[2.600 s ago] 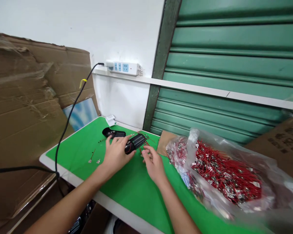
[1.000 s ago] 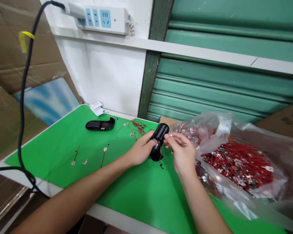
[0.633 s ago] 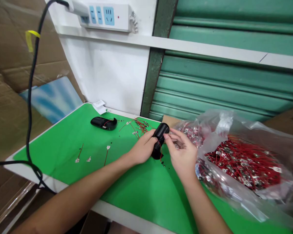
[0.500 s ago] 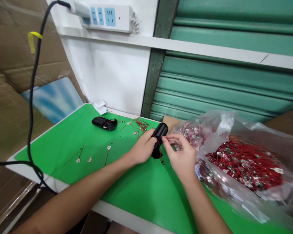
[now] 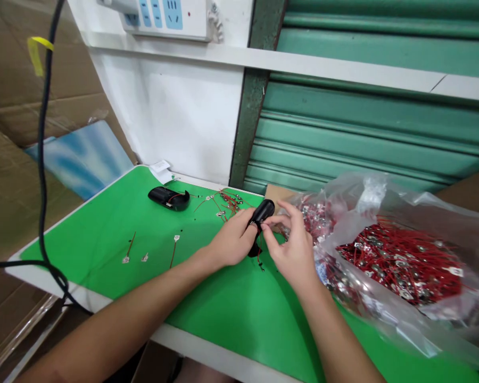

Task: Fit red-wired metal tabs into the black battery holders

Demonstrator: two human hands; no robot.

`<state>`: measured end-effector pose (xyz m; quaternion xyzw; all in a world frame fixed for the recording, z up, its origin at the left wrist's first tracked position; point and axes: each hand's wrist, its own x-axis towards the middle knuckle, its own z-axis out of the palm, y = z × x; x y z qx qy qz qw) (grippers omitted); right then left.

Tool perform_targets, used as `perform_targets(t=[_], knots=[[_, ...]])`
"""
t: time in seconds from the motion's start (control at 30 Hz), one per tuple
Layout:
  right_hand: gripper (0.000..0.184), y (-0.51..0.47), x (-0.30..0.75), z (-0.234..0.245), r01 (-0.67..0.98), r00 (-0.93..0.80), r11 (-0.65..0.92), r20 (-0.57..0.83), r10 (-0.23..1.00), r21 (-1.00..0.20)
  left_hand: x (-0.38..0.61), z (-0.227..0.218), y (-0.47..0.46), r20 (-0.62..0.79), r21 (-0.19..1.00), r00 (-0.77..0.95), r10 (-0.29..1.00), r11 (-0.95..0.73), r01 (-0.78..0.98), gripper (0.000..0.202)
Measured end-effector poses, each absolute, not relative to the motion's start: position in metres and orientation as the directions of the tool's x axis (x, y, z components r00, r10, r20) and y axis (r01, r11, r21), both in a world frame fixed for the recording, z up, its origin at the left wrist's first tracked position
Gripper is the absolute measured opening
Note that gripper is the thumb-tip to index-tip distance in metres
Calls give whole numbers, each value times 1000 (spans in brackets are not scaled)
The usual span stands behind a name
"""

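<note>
My left hand is wrapped round a black plastic housing, which is held tilted over the green mat. A red wire hangs from its lower end. Against the side of the housing, the thumb and index finger of my right hand are pinched together; whatever lies between them is too small to make out. A similar black housing with a red wire lies farther left on the mat. Beyond my left hand is a small pile of red wires with metal contacts.
On the right, a clear plastic bag holds many red wires with metal contacts. A few loose contacts lie on the green mat. A black cable hangs at the left, and a power strip sits above.
My right hand's middle fingers have lifted and spread while its thumb and index stay at the housing. My left hand keeps its hold. The view has shifted slightly.
</note>
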<state>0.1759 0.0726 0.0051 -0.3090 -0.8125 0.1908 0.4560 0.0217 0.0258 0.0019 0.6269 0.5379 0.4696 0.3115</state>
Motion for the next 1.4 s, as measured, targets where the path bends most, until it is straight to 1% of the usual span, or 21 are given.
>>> perform_targets(t=[0.03, 0.1, 0.23, 0.37, 0.47, 0.6, 0.77, 0.87, 1.03, 1.23, 1.4], knots=[[59, 72, 176, 6, 328, -395, 739, 626, 673, -588, 22, 2, 26, 251, 891, -19, 968, -224, 396, 30], [65, 71, 177, 7, 329, -418, 754, 629, 656, -568, 21, 1, 26, 251, 880, -18, 968, -220, 420, 28], [67, 71, 178, 8, 344, -443, 756, 613, 654, -557, 20, 1, 25, 250, 872, -14, 968, -218, 439, 25], [69, 70, 176, 5, 386, -396, 739, 625, 673, -551, 20, 2, 25, 257, 869, -16, 966, -223, 442, 26], [67, 68, 174, 4, 405, -358, 744, 656, 664, -532, 21, 3, 25, 255, 868, -13, 967, -223, 445, 27], [61, 66, 172, 5, 419, -323, 725, 656, 682, -546, 21, 5, 24, 229, 868, -14, 973, -197, 456, 26], [64, 67, 172, 4, 351, -359, 750, 660, 660, -560, 19, 3, 24, 228, 886, -47, 972, -188, 425, 28], [65, 68, 173, 2, 357, -369, 747, 650, 665, -561, 20, 3, 24, 232, 880, -37, 972, -193, 433, 30], [62, 68, 173, 2, 398, -354, 749, 665, 658, -530, 20, 4, 24, 228, 867, -29, 973, -190, 461, 32], [61, 67, 170, -2, 440, -351, 759, 686, 637, -480, 21, 5, 23, 188, 849, -45, 981, -140, 510, 34], [54, 65, 167, -7, 450, -342, 766, 704, 623, -459, 21, 7, 22, 150, 833, -76, 986, -85, 547, 34]])
